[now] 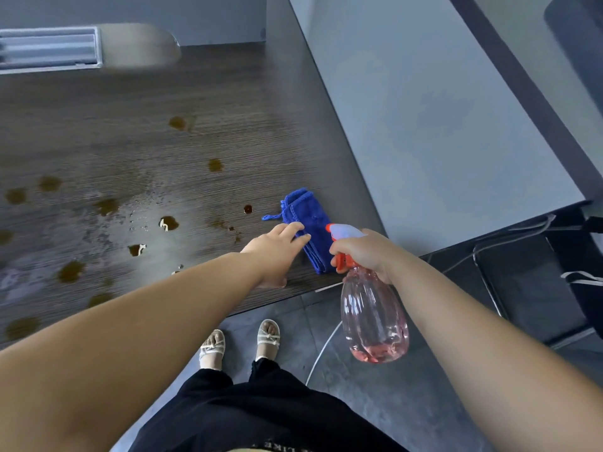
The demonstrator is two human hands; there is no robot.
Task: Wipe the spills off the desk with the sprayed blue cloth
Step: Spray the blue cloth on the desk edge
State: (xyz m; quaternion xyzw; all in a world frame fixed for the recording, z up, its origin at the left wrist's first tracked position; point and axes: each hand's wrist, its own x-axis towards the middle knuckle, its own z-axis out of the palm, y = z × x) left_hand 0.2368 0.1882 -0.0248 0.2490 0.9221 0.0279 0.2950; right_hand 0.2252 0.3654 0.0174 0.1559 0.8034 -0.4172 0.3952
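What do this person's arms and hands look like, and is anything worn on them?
Both arms are bare up to the picture's edge, with no sleeves showing. The left hand and right hand carry no gloves, and I see no watch, bracelet or rings. Lower down, black trousers and pale strappy sandals show.

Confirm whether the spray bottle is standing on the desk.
No: the right hand holds the spray bottle in the air beyond the desk edge.
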